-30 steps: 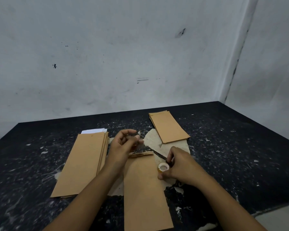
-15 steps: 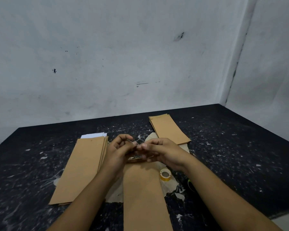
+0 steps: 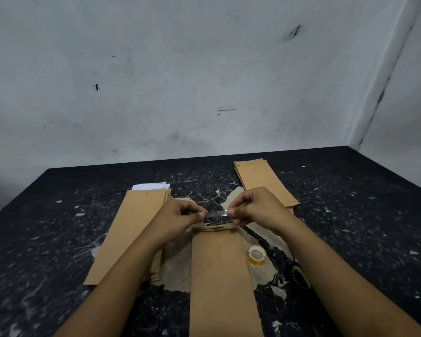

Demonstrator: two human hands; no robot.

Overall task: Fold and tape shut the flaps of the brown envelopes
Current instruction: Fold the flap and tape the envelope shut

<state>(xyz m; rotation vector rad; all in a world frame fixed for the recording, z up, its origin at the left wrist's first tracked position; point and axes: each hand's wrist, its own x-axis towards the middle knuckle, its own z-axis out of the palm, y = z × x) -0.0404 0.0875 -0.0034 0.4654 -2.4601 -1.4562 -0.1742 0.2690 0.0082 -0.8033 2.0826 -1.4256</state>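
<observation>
A brown envelope (image 3: pixel 220 276) lies lengthwise in front of me on the dark table, its far flap folded over. Just above that flap, a short strip of clear tape (image 3: pixel 216 213) is stretched between my hands. My left hand (image 3: pixel 178 218) pinches its left end and my right hand (image 3: pixel 258 210) pinches its right end. A small yellow tape roll (image 3: pixel 256 255) lies flat on the table to the right of the envelope.
A stack of brown envelopes (image 3: pixel 129 229) with white paper (image 3: pixel 151 186) at its far end lies on the left. Another stack of envelopes (image 3: pixel 263 182) lies at the back right. A black and green tool (image 3: pixel 300 277) lies near the roll. White walls close off the speckled black table (image 3: pixel 362 227).
My right hand let go of the tape roll, left it on the table and rose to take the tape's free end. Both hands then drew apart, stretching the strip.
</observation>
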